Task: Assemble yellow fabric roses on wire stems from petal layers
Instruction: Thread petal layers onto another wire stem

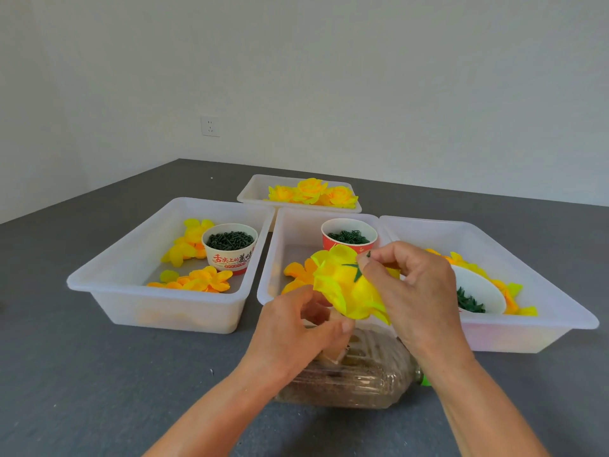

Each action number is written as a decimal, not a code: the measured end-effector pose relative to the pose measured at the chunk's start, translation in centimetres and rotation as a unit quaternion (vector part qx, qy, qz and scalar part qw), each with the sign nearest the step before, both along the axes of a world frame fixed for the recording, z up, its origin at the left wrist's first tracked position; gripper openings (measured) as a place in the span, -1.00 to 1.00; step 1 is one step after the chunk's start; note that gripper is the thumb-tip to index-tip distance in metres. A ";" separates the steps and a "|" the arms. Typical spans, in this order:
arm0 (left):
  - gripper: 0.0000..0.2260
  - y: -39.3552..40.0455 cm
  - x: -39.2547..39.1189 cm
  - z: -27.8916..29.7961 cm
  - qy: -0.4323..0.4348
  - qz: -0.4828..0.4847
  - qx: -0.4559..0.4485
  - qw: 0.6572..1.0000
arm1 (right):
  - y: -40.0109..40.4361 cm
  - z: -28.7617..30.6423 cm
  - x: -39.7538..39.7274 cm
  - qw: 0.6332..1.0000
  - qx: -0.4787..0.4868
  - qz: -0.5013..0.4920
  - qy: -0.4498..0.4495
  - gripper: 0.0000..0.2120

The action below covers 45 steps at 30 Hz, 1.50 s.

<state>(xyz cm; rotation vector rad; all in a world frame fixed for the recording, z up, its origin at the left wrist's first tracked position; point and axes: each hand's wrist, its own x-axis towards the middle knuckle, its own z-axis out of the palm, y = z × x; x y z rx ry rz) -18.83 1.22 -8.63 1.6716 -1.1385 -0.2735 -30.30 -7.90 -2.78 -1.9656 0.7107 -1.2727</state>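
**Yellow rose held between both hands above the middle tray**

Half-built yellow fabric rose point(349, 288), underside up with dark green plastic calyx point(354, 270) showing, held in the air just above the near rim of the middle translucent white plastic tray point(267, 258). Right hand point(418, 288) at the flower's upper right, grip pinched together on the calyx end. Left hand point(293, 328) below and left, grip closed on the lower petal edge. Directly beneath, on the grey surface point(99, 374), a clear plastic bottle point(356, 380) lying on its side with brownish filling. In the left tray point(108, 278), a white paper cup point(230, 247) of dark green pieces printed with red Chinese characters, partly readable as "舌尖上的"; smaller line below too small to read.
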 end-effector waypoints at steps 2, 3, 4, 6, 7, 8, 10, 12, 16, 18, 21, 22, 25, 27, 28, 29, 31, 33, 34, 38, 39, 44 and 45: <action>-0.86 -0.2 -0.1 0.2 0.038 -0.007 -0.020 0.999 | 0.0 0.3 0.2 1.000 -0.014 0.000 0.015 -0.84; -0.89 -0.3 -0.1 0.3 0.064 -0.014 -0.028 0.997 | 0.0 0.5 0.3 1.000 -0.015 0.000 0.021 -0.83; -0.93 -0.4 -0.2 0.3 0.093 -0.023 -0.036 0.995 | 0.0 0.6 0.3 1.000 -0.014 0.003 0.025 -0.82; -0.95 -0.6 -0.2 0.3 0.139 -0.030 -0.048 0.989 | 0.0 0.8 0.3 0.999 -0.013 0.010 0.029 -0.80; -0.92 -0.7 -0.2 0.2 0.148 -0.027 -0.050 0.987 | -0.1 0.8 0.3 0.999 -0.013 0.010 0.029 -0.80; -0.89 -0.8 -0.2 0.2 0.148 -0.022 -0.051 0.987 | -0.1 0.8 0.2 0.999 -0.013 0.010 0.028 -0.80; -0.87 -0.8 -0.2 0.1 0.131 -0.019 -0.048 0.990 | -0.1 0.8 0.1 1.000 -0.014 0.010 0.022 -0.79; -0.90 -0.9 -0.1 0.0 0.118 -0.026 -0.047 0.992 | -0.1 0.8 0.2 0.999 -0.016 0.010 0.027 -0.80; -0.91 -0.8 -0.1 0.4 0.098 -0.039 -0.036 0.994 | 0.0 0.9 0.4 0.999 -0.016 0.017 0.029 -0.79; -0.84 -0.8 0.0 0.8 0.059 -0.034 -0.027 0.997 | -0.2 1.1 0.4 1.000 -0.011 0.013 0.010 -0.78; -0.82 -0.8 0.0 1.3 0.016 -0.029 -0.020 0.999 | -0.8 1.9 0.4 0.999 0.014 0.012 -0.033 -0.80; -0.82 -0.8 0.0 1.4 0.010 -0.029 -0.018 0.999 | -1.0 2.2 0.4 0.999 0.024 0.012 -0.048 -0.81; -0.79 -0.5 -0.1 1.6 0.000 -0.028 -0.013 1.000 | -1.8 3.1 0.4 0.994 0.055 0.018 -0.095 -0.83; -0.79 -0.5 -0.2 1.6 -0.007 -0.025 -0.010 1.000 | -2.2 3.3 0.2 0.988 0.086 0.030 -0.121 -0.86; -0.80 -0.5 -0.3 1.7 -0.008 -0.023 -0.009 1.000 | -2.3 3.3 0.1 0.984 0.112 0.042 -0.134 -0.88; -0.83 -0.5 -0.3 1.8 -0.008 -0.021 -0.009 1.000 | -2.4 3.3 0.1 0.977 0.143 0.054 -0.151 -0.89; -0.92 -0.6 -0.4 1.9 -0.005 -0.018 -0.014 1.000 | -2.9 3.1 0.0 0.960 0.206 0.062 -0.181 -0.88; -0.96 -0.7 -0.5 2.0 0.019 -0.025 -0.030 0.999 | -3.4 2.9 0.1 0.941 0.266 0.047 -0.205 -0.85; -0.95 -0.7 -0.6 2.1 0.028 -0.030 -0.037 0.998 | -3.7 2.9 0.2 0.926 0.306 0.046 -0.219 -0.82; -0.80 -0.8 -0.4 1.9 0.006 -0.025 -0.038 0.999 | -4.6 3.1 0.1 0.799 0.494 0.157 -0.304 -0.58; -0.78 -0.8 -0.4 1.8 -0.004 -0.022 -0.037 0.999 | -5.0 3.0 0.0 0.767 0.528 0.178 -0.319 -0.64; -0.95 -0.7 0.1 2.9 0.041 -0.039 -0.044 0.997 | -5.9 1.8 0.5 0.675 0.617 0.214 -0.342 -0.80; -0.97 -0.8 0.5 3.6 0.073 -0.031 -0.066 0.995 | -6.0 1.4 0.9 0.667 0.626 0.220 -0.340 -0.79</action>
